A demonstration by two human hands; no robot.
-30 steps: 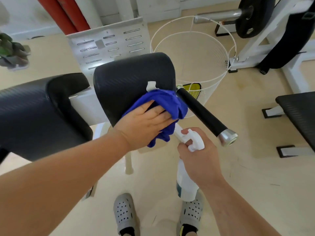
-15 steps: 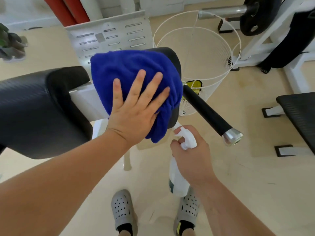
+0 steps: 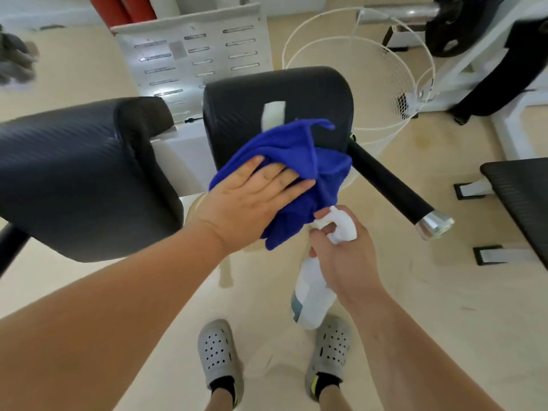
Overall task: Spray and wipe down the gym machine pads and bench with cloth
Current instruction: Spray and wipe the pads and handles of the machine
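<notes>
Item: my left hand (image 3: 252,203) has its fingers straight and spread and grips nothing. The palm lies flat on the blue cloth (image 3: 296,155) and presses it to the lower near face of the black pad (image 3: 267,90).
The cloth bunches to the right of my fingers and hangs below the pad's edge (a white strip (image 3: 274,114) shows on the pad just above it).

Item: my right hand (image 3: 344,256) has its fingers curled round the neck of the spray bottle (image 3: 311,295). The bottle's body hangs below my palm and its white head sits just beside the cloth's lower hem.

Item: second pad (image 3: 74,173) – to the left, apart from the cloth.

Item: handle bar (image 3: 391,188) – black with a silver end cap, jutting out right of the wiped pad.

Item: bench (image 3: 522,188) at the far right edge, and a wire basket (image 3: 370,69) behind the pad.
</notes>
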